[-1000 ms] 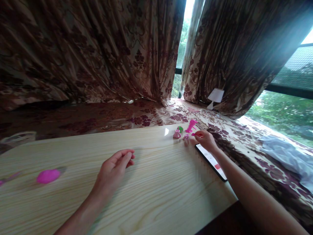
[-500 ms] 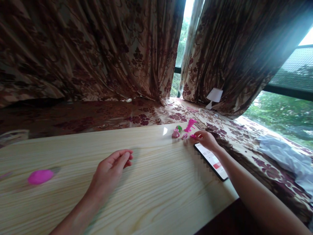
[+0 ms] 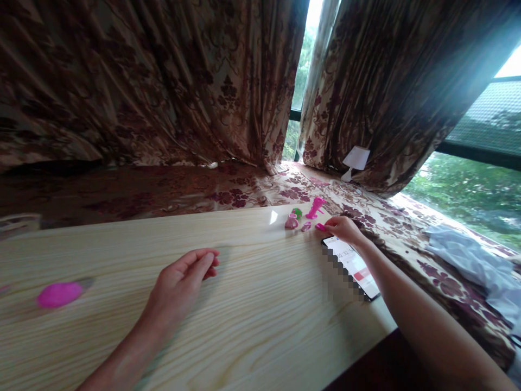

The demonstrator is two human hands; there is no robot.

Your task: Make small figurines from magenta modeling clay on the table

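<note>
Fingering the magenta piece (image 3: 320, 227) at the table's (image 3: 252, 315) far right: right hand (image 3: 344, 229), fingertips nearly closed, touching one end; firm pinch or not, cannot tell. Pick-up or set-down (either reading fits); both call for light fingers beside the phone (image 3: 353, 269). Piece low, long axis roughly crosswise, one end handward. Left hand (image 3: 183, 274) apart, thumb against curled fingers, nothing visible inside.

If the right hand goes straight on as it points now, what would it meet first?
The right hand would probably meet the small pale-pink piece first, beyond the bright pink piece at its fingertips; depth is unclear.
</note>
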